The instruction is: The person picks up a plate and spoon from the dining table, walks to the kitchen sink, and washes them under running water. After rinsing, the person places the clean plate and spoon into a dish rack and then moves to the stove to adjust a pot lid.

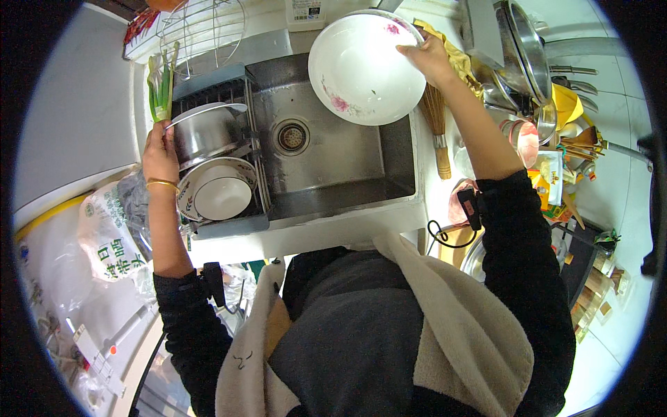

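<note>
My right hand grips the rim of a large white bowl with pink flowers, held tilted above the back right of the steel sink. A small green scrap lies on the bowl's inside, and a second rim shows behind its upper edge. At the left, my left hand pinches the rim of a stainless steel pot. The pot rests tipped on its side in a grey dish rack set over the sink's left part. In front of it in the rack stands a patterned white bowl.
Green onions stand behind the rack, near a wire rack. A bamboo pot brush and a yellow cloth lie right of the sink. Metal lids crowd the right side. A plastic bag hangs at the left.
</note>
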{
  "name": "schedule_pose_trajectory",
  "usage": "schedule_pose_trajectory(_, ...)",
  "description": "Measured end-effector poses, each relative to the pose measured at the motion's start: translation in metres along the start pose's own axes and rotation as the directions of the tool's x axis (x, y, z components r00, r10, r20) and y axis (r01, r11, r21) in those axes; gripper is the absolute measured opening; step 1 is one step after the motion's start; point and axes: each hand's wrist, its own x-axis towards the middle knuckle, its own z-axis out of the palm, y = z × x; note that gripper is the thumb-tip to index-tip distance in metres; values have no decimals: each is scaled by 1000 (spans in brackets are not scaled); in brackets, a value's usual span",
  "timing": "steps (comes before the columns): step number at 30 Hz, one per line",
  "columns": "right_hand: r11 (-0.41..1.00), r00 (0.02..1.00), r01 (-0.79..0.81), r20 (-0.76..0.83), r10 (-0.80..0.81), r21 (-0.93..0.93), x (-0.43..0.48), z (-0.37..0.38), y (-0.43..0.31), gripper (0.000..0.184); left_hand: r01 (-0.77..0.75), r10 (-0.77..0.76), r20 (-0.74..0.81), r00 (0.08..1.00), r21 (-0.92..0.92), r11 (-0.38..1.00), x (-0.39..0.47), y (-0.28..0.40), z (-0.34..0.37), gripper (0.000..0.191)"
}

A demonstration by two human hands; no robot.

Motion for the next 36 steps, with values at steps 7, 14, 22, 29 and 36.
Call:
schedule_pose_trajectory(7,997,1000,6,7,-6,76,2,1,6,44,-9,9,52,999,0,1000,6,4,-3,24)
schedule_pose_trajectory(14,999,1000,21,7,-22,48,-4,-3,-2,50,-48,45,91,995,30,998,12,7,-7,26)
schedule_pose_trajectory(22,1000,1000,5,-17,-5,3,1,-7,4,52,-26,12,148,989,88,996,13,9,-4,33)
schedule_pose_trajectory(29,993,999,50,7,-50,-108,0,-14,1,61,-41,-14,173,985,309,950,16,11,-6,42)
schedule_pose_trajectory(36,980,994,112,36,-107,-164,-8,-15,-5,64,-93,56,192,980,190,977,33,-2,1,46)
